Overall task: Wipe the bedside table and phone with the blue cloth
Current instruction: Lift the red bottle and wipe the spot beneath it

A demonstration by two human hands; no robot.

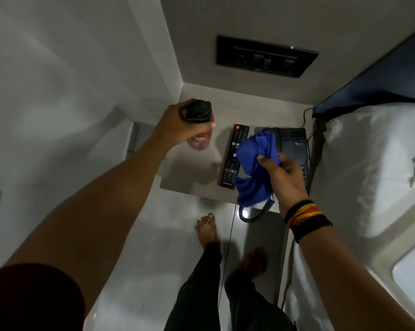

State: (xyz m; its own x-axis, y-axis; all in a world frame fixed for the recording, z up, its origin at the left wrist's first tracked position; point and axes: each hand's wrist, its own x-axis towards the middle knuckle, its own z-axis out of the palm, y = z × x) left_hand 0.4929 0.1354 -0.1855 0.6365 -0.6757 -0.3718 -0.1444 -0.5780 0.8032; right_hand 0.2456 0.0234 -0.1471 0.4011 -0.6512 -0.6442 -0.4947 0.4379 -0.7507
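The grey bedside table (pixel 194 173) sits in a wall corner beside the bed. A black desk phone (pixel 293 149) rests on its right side, with its coiled cord (pixel 256 215) hanging over the front edge. My right hand (pixel 283 177) grips the crumpled blue cloth (pixel 256 163) just above the phone's left part, which the cloth hides. My left hand (pixel 180 126) holds a spray bottle (pixel 198 127) with a black top and reddish body over the table's left side.
A black TV remote (pixel 234 155) lies on the table between bottle and phone. A black switch panel (pixel 266 56) is on the wall behind. The white-sheeted bed (pixel 369 168) borders the table's right. My bare feet (pixel 206 228) stand on the tiled floor below.
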